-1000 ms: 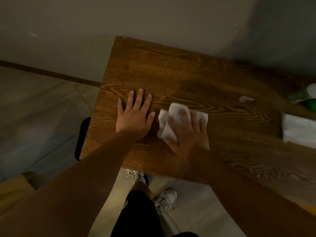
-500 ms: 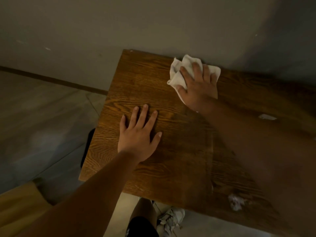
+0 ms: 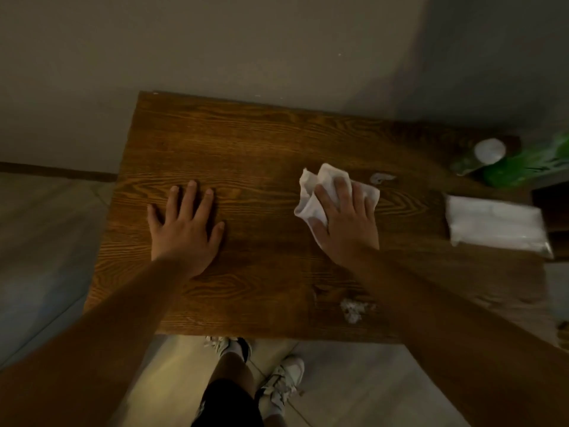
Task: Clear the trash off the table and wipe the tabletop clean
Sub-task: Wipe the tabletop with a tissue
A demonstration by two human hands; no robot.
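Observation:
A dark wooden table [image 3: 252, 143] stands against a grey wall. My right hand [image 3: 348, 223] presses a crumpled white wipe [image 3: 311, 192] flat on the tabletop, right of centre. My left hand [image 3: 184, 223] rests palm down on the wood at the left, fingers spread, holding nothing. A small white scrap [image 3: 380, 177] lies just beyond the wipe. A crumpled bit of white trash [image 3: 352, 309] lies near the front edge, beside my right forearm.
A white tissue pack [image 3: 495, 224] lies at the table's right end. Behind it are a green packet [image 3: 523, 167] and a bottle with a white cap [image 3: 489, 151]. My legs and white shoes [image 3: 283, 380] stand on the tiled floor at the front edge.
My right hand has swept the wipe from the far edge by the wall back toward the middle and right. My left hand has stayed planted on the table.

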